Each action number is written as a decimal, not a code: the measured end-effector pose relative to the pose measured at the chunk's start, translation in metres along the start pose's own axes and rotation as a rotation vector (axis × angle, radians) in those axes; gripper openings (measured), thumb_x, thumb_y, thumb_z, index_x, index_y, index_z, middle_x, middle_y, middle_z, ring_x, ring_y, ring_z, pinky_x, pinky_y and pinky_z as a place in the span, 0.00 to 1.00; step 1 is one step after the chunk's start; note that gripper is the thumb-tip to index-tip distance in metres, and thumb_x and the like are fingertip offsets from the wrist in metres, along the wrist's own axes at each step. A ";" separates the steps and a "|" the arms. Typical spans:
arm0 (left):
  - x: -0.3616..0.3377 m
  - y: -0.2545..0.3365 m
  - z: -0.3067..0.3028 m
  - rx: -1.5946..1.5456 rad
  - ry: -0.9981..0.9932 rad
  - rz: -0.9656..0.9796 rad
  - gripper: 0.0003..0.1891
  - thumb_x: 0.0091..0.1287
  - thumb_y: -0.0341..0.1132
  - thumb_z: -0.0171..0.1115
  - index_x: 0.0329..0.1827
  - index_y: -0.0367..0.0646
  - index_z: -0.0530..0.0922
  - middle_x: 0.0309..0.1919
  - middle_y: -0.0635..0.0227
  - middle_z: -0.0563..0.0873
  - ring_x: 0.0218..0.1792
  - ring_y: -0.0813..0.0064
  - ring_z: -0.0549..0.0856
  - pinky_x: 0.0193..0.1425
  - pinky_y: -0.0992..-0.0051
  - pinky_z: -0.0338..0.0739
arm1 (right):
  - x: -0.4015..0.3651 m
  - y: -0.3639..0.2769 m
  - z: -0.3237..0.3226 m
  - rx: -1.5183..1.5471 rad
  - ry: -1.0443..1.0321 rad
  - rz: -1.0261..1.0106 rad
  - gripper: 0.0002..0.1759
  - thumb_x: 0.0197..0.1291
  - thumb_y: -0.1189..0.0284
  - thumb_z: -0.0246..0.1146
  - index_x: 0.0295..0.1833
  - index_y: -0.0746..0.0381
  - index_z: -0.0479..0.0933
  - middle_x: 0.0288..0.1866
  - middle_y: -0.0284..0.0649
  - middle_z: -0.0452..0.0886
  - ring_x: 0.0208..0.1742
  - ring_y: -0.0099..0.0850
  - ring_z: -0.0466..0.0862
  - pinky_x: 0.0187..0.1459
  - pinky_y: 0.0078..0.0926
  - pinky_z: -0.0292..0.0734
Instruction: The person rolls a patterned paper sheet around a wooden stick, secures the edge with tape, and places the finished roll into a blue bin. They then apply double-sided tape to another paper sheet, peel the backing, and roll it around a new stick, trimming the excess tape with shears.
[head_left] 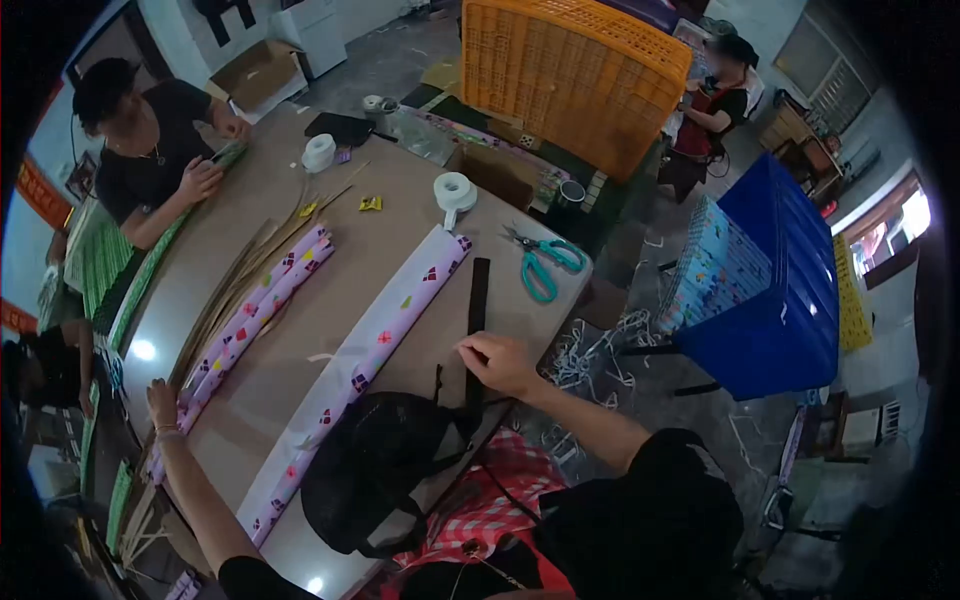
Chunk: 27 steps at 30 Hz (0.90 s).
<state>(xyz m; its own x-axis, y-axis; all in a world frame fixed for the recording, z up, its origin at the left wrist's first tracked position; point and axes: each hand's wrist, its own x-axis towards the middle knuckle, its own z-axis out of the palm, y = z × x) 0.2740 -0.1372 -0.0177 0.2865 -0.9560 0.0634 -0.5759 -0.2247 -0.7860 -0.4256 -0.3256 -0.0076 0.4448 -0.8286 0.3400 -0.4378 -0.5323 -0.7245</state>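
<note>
My left hand [163, 405] is at the left edge of the table, beside a bundle of purple patterned strips [235, 340]; its fingers look curled, and what they hold, if anything, is hidden. My right hand [497, 362] is closed in a pinch over a flat black bar [479, 297]; nothing can be made out between the fingertips. Between the hands lies a long, pale purple patterned sheet or roll [383, 338], slanting across the table. A roll of white tape [455, 192] rests at its far end. Near my right hand, a black bag-like thing [375, 455] covers the table's near edge.
Teal-handled scissors [541, 268] lie by the right corner. Brown strips [245, 270], a yellow packet [370, 203] and another tape roll [319, 152] are farther back. A co-worker [150, 150] sits at far left. A blue bin [770, 280] and floor scraps [595, 360] are at right.
</note>
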 end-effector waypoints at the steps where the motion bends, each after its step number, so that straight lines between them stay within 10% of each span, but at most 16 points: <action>1: 0.009 -0.001 -0.011 -0.027 -0.220 -0.014 0.09 0.58 0.34 0.55 0.38 0.45 0.81 0.43 0.68 0.79 0.49 0.68 0.75 0.54 0.69 0.69 | 0.002 -0.007 -0.002 -0.047 0.047 -0.043 0.06 0.55 0.69 0.61 0.35 0.60 0.79 0.30 0.38 0.81 0.29 0.37 0.81 0.29 0.28 0.74; 8: -0.003 -0.005 -0.030 -0.195 0.080 -0.044 0.06 0.59 0.32 0.54 0.29 0.44 0.80 0.34 0.67 0.82 0.43 0.67 0.79 0.50 0.64 0.72 | 0.003 -0.011 -0.004 -0.057 0.029 -0.027 0.05 0.55 0.70 0.61 0.34 0.60 0.79 0.29 0.38 0.80 0.27 0.37 0.80 0.27 0.29 0.73; 15: -0.008 -0.017 -0.032 -0.348 -0.202 -0.088 0.07 0.57 0.34 0.54 0.33 0.46 0.80 0.34 0.65 0.82 0.44 0.66 0.79 0.47 0.62 0.72 | 0.001 -0.007 -0.002 -0.063 0.046 -0.031 0.05 0.55 0.70 0.61 0.34 0.59 0.79 0.28 0.39 0.79 0.25 0.37 0.79 0.26 0.29 0.72; 27: -0.049 -0.074 -0.126 -0.690 0.079 -0.189 0.05 0.63 0.31 0.49 0.36 0.42 0.73 0.30 0.56 0.80 0.36 0.53 0.79 0.39 0.58 0.71 | 0.002 0.000 0.003 -0.037 -0.024 -0.036 0.07 0.59 0.70 0.59 0.37 0.61 0.79 0.33 0.40 0.80 0.30 0.38 0.80 0.31 0.29 0.74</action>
<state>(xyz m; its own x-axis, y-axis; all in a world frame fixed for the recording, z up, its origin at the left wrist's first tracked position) 0.2067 -0.0972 0.1149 0.3879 -0.8940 0.2243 -0.8820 -0.4307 -0.1914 -0.4217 -0.3270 -0.0087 0.4796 -0.8044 0.3505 -0.4494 -0.5683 -0.6892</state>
